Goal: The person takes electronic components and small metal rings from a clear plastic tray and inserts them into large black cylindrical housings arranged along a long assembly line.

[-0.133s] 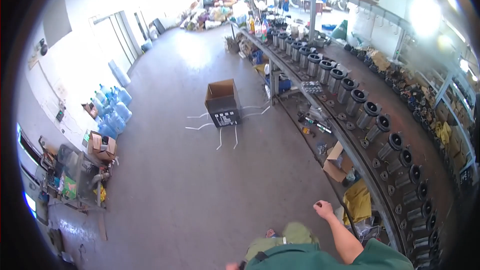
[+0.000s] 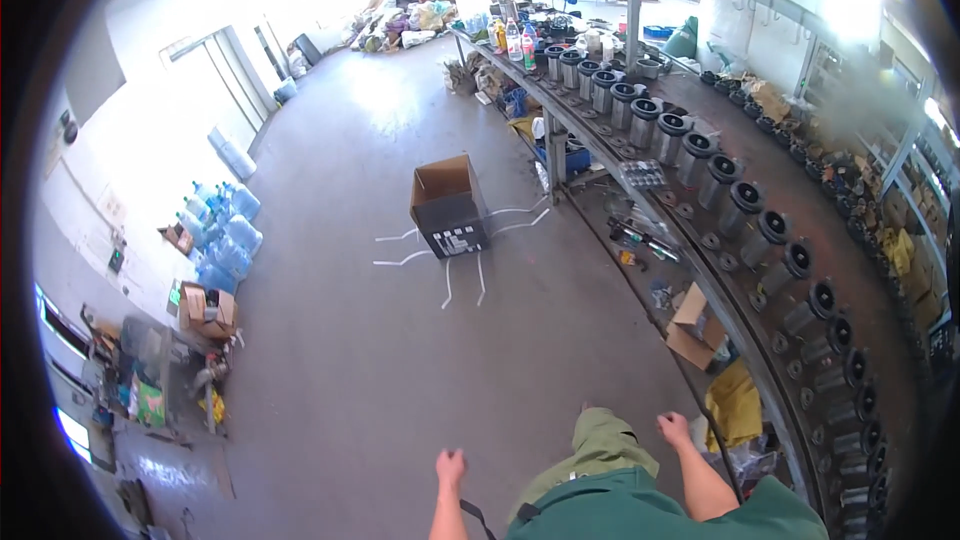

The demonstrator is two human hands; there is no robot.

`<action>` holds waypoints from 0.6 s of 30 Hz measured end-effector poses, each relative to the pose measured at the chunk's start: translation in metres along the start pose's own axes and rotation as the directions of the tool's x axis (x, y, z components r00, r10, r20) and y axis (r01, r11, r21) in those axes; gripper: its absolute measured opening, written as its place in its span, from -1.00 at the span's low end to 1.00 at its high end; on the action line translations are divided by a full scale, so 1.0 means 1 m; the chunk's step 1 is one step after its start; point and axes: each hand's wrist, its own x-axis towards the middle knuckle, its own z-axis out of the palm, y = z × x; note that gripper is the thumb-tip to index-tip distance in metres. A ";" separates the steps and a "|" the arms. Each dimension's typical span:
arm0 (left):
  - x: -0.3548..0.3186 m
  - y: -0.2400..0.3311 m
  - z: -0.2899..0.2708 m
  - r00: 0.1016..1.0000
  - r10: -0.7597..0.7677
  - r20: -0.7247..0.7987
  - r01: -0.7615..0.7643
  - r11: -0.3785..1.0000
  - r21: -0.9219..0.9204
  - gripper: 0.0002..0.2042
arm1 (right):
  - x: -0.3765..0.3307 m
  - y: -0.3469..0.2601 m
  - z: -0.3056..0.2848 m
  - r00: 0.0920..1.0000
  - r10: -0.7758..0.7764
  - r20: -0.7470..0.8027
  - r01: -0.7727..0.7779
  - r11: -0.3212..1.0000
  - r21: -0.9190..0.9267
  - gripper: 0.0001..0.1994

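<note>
My left hand (image 2: 451, 465) hangs low over the floor, its fingers curled into a loose fist with nothing seen in it. On the other side of my green-clad body, my right hand (image 2: 674, 428) is also curled closed and appears to hold nothing. It is nearest to a yellow sack (image 2: 735, 405) under the long workbench, though I see no contact. Farther ahead, an open cardboard box (image 2: 450, 208) stands on the floor, dark on its near side, with white straps spread out around it.
A long workbench (image 2: 690, 280) curves along my right, bearing a row of metal cylinders (image 2: 745, 200) with black tops. Beneath it lies an open carton (image 2: 695, 325). Blue water bottles (image 2: 225, 230) and a cluttered cart (image 2: 165, 380) line the left wall. Bags (image 2: 420, 15) pile up at the back.
My left hand has risen into fuller view from the lower edge. My right hand sits slightly farther right and lower. One leg has swung forward, and the box looks slightly closer.
</note>
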 end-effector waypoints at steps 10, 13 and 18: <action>0.222 0.297 -0.010 0.999 0.002 -0.050 -0.013 0.975 -0.221 -0.79 | 0.218 -0.093 0.088 0.690 0.623 0.368 -0.148 0.619 -0.771 -0.79; 0.236 0.298 -0.005 0.880 -0.426 0.208 0.444 0.895 -0.048 -0.81 | 0.322 -0.211 0.159 0.891 0.436 0.127 -0.251 0.707 -0.661 -0.61; 0.314 0.270 -0.012 0.763 -0.633 0.131 0.628 0.774 0.078 -0.71 | 0.552 -0.488 0.305 0.938 -0.138 0.319 0.307 0.762 -0.570 -0.63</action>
